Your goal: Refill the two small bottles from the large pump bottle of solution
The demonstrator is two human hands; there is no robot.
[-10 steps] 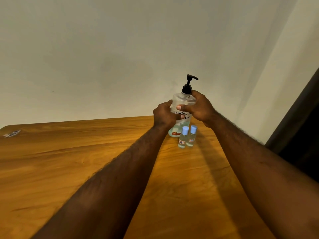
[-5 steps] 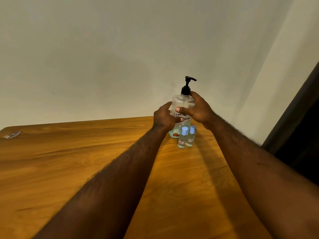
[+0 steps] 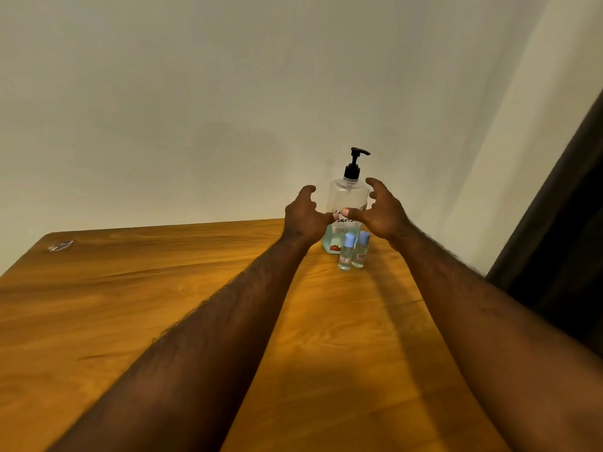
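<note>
A large clear pump bottle [image 3: 346,197] with a black pump head stands upright at the far end of the wooden table [image 3: 130,305], holding a shallow layer of blue-green liquid. Two small clear bottles with light blue caps stand side by side just in front of it: the left small bottle [image 3: 345,254] and the right small bottle [image 3: 361,251]. My left hand [image 3: 305,216] and my right hand [image 3: 380,212] hover on either side of the pump bottle, fingers spread and curled, holding nothing. The thumbs lie in front of its label.
A small flat pale item [image 3: 61,245] lies at the table's far left corner. A plain wall rises right behind the table. A dark curtain or door [image 3: 561,223] stands at the right, past the table's edge.
Both hands gripped the pump bottle in the earlier frames. Now they have let go and opened, drawn slightly apart from its sides. The bottle stands on the table.
</note>
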